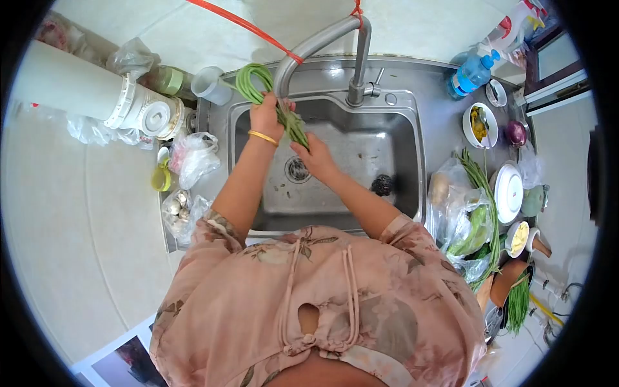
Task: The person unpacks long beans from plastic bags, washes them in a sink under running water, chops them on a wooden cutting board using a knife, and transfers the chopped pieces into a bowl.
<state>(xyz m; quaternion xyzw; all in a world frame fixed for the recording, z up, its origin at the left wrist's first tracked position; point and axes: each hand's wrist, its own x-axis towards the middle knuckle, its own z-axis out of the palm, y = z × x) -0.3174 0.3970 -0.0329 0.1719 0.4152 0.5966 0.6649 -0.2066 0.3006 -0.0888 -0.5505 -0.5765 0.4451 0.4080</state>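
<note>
Looped bundle of long, thin green beans [253, 77] hangs over the rectangular stainless-steel sink [335, 197], fingers of the left hand [265, 119] wrapped round its middle, right hand [315, 157] pinching the lower ends; likely light, bendy, slick if wet, best gripped mid-bundle.

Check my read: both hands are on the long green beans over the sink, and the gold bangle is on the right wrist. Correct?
Not quite: the gold bangle is on the left wrist, as the head view shows. The rest stands: the left hand and right hand are both on the long green beans over the sink.
</note>
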